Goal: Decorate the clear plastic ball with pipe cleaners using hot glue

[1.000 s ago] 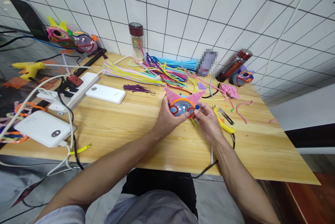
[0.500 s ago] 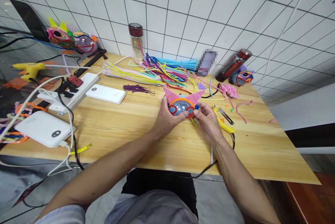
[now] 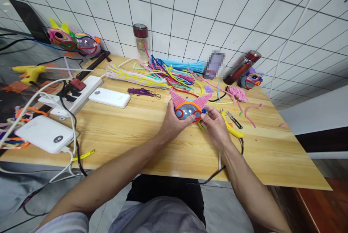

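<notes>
A clear plastic ball ornament [image 3: 187, 109] with two pink pipe-cleaner ears, an orange band and red rings is held up over the wooden table. My left hand [image 3: 174, 118] is closed round its left side, the thumb lying across the lower front. At the ball's right edge, my right hand [image 3: 214, 122] pinches it beside a small blue ball of fuzz [image 3: 203, 111]. What lies under the right fingertips is partly hidden. Just right of that hand lie a yellow glue gun [image 3: 233, 130] and a pair of thread snips [image 3: 235, 120].
Bundled pipe cleaners [image 3: 174, 75] lie at the back, near a glass bottle [image 3: 141, 44] and a leaning dark red flask [image 3: 243, 67]. Purple tassels [image 3: 143, 93], white power banks [image 3: 109, 97] and a power strip [image 3: 78, 95] with cables are to the left. A finished ornament [image 3: 250, 80] sits back right.
Almost nothing differs. Both hands keep the same grip on the ornament, and the view has shifted very slightly.
</notes>
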The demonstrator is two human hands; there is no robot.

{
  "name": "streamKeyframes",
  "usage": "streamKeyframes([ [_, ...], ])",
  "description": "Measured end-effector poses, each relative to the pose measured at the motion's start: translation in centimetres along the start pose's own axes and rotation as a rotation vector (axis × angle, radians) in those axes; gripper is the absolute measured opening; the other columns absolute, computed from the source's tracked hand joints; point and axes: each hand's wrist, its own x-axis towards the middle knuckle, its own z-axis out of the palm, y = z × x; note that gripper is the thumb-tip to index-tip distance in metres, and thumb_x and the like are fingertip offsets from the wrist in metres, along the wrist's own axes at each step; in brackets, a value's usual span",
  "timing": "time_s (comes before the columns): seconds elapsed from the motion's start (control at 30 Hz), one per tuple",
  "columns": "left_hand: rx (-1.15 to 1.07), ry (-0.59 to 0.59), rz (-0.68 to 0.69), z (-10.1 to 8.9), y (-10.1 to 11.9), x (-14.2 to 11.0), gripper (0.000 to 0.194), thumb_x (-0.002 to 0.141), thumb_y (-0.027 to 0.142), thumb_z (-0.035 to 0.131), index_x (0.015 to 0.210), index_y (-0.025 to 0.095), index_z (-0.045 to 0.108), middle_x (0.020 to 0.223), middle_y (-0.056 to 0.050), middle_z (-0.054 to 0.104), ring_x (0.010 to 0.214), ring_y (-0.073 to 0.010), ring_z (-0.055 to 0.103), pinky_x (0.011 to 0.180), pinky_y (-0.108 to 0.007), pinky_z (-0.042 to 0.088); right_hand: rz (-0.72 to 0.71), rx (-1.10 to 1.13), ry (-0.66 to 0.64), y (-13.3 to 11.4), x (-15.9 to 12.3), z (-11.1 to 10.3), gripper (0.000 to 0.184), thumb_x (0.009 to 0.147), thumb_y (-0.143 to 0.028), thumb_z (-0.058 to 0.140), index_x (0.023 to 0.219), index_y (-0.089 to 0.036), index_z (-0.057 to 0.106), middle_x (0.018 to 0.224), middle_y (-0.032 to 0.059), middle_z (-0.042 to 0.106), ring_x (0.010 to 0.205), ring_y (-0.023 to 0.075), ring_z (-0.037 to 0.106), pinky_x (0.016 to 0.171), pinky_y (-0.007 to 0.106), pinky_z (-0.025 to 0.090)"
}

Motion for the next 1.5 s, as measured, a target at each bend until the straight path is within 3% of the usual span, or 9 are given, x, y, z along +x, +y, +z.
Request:
streamKeyframes([
  [0.83, -0.031, -0.018, -0.012, -0.08, 0.34, -0.08, 0.068, 0.072, 0.038, 0.087, 0.127, 0.021, 0.051, 0.127, -0.010, 0.067, 0.116, -0.0271, 0.069, 0.105, -0.043, 0.057, -0.004, -0.004, -0.005, -0.17, -0.09, 0.13, 0.047, 0.067, -0.043, 0.101, 0.105, -0.029, 0.079, 0.089, -0.0023, 0.074, 0.069, 0.0122, 0.056, 0.064, 0.026, 0.047],
  [1.2, -0.091, -0.013, -0.021, 0.05, -0.03, -0.04, 0.089, 0.069, 0.037, 0.093, 0.142, 0.018, 0.046, 0.143, -0.017, 0.063, 0.134, -0.0332, 0.066, 0.118, -0.050, 0.053, -0.042, -0.033, -0.003, 0.02, -0.06, -0.03, 0.049, 0.069, -0.046, 0.100, 0.108, -0.028, 0.076, 0.082, -0.0033, 0.069, 0.067, 0.0123, 0.054, 0.063, 0.026, 0.047],
  [1.5, -0.075, -0.002, 0.016, 0.10, -0.34, -0.04, 0.097, 0.069, 0.032, 0.095, 0.151, 0.021, 0.044, 0.144, -0.016, 0.063, 0.139, -0.0331, 0.063, 0.118, -0.049, 0.054, -0.047, -0.050, -0.003, -0.05, -0.07, 0.03, 0.046, 0.070, -0.045, 0.098, 0.107, -0.028, 0.075, 0.081, -0.0033, 0.067, 0.067, 0.0136, 0.054, 0.063, 0.028, 0.046],
])
